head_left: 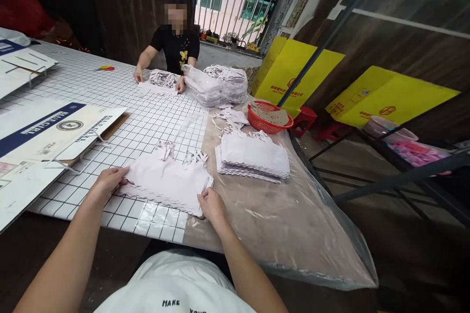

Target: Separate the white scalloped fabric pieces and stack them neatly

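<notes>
A pale camisole-like garment [165, 178] with thin straps and a wavy hem lies spread on the grid-patterned table in front of me. My left hand [112, 179] pinches its left side edge. At the opposite edge, my right hand [212, 204] grips the cloth between thumb and fingers. Thin patterned straps [196, 157] lie loosely along the garment's far edge. Just right of it sits a neat stack of similar pale garments [253, 156], their wavy hems facing me. Whether one or more layers are in my hands I cannot tell.
Across the grid-covered table [121, 95] a co-worker [171, 49] handles a similar garment beside plastic-wrapped bundles [220, 85]. A red basket [270, 117] holds cardboard. Printed cardboard boxes [55, 132] lie at left, with a wire rack beside them. Clear plastic sheeting [286, 225] covers the right side.
</notes>
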